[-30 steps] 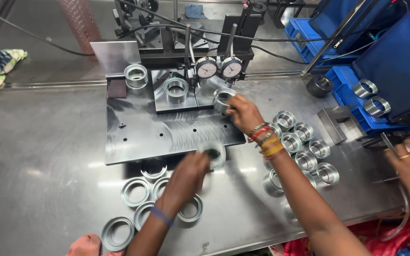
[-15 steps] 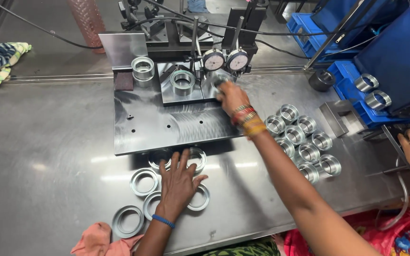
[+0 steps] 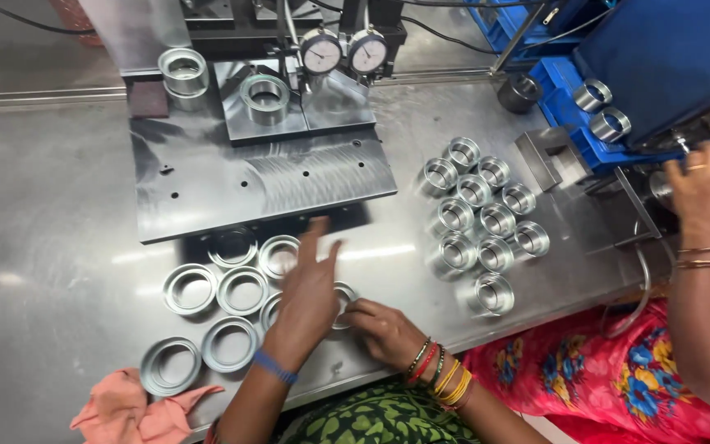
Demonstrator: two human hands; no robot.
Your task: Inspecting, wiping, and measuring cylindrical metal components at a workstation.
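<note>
While both hands meet, a flat ring [image 3: 343, 298] lies between the left hand [image 3: 310, 289] and right hand [image 3: 384, 329].

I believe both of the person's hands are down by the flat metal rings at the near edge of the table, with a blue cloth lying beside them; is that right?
Not quite: the cloth is pink-orange, not blue, as the head view shows. Both the left hand and right hand are indeed at the flat metal rings near the table's edge.

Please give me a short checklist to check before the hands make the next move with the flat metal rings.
1. Left hand over the flat rings, fingers spread: ok.
2. Right hand touching one ring by its edge; firm grip: cannot tell.
3. Grey plate in front of the two dial gauges bare: ok.
4. One ring sits under the gauges: not ok.
5. Another person's hand stays at the right, away: ok.
</note>
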